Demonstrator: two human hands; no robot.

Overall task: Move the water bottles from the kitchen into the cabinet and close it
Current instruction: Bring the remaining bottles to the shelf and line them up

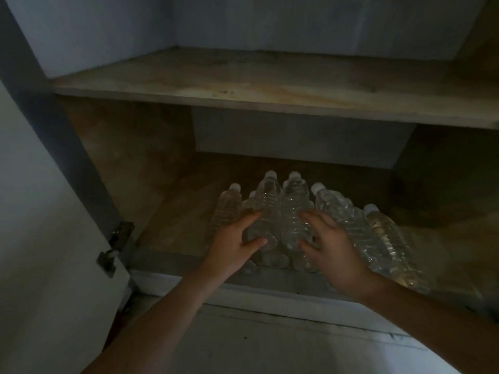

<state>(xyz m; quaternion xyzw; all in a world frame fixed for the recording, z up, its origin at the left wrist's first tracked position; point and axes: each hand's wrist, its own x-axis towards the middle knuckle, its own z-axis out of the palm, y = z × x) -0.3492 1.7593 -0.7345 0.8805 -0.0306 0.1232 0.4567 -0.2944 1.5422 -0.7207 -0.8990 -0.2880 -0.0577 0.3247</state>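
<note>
Several clear water bottles with white caps lie stacked on the bottom shelf of the open cabinet, caps pointing toward the back. My left hand grips the bottle at the stack's upper left, thumb under it and fingers over it. My right hand grips the neighbouring upper bottle from its right side. Two more bottles lie on the right, partly behind my right hand. Another bottle lies at the left edge of the stack.
A bare wooden upper shelf spans the cabinet above the bottles. The white cabinet door stands open on the left, held by a metal hinge. Pale floor lies in front of the cabinet base.
</note>
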